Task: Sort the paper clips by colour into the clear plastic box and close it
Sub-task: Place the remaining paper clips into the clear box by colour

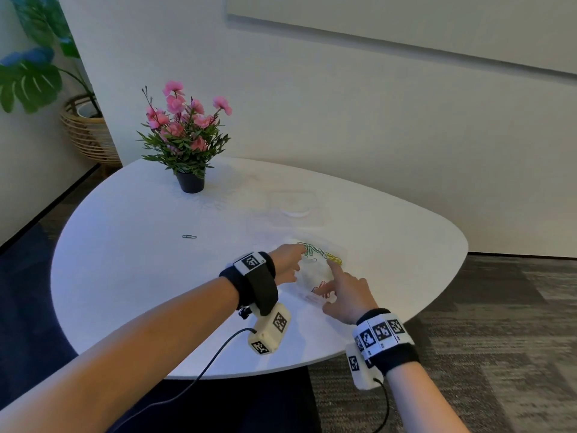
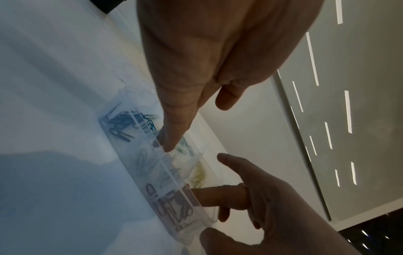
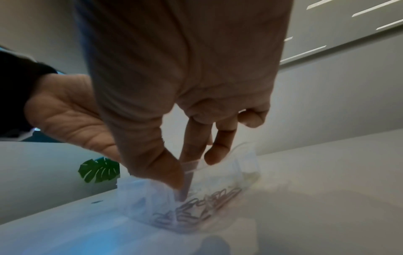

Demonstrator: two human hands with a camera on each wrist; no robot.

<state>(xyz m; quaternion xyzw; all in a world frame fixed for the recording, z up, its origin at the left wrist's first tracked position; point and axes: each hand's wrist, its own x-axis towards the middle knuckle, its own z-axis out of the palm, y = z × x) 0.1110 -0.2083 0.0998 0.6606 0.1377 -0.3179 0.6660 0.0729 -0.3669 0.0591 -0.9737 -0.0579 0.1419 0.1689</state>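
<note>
Two hands, left hand (image 1: pixel 285 264) and right hand (image 1: pixel 345 296), fingers extended touching one clear plastic box (image 1: pixel 315 276), one stray paper clip (image 1: pixel 189 236) apart.

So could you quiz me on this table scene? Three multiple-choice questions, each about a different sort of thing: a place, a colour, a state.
1. Where does the lone paper clip lie?
A. on the white table, left of the clear box
B. inside the flower pot
C. on the carpet

2. What colour are the flowers in the black pot?
A. yellow
B. pink
C. white

3. What are the two hands doing?
A. resting flat on the table, away from the box
B. lifting the flower pot
C. both reaching fingers to the box

Answers:
1 A: the head view shows it alone on the tabletop, well apart from the box.
2 B: pink blooms above green leaves.
3 C: the left hand and right hand each have fingertips at the box, among the sorted clips.
</note>
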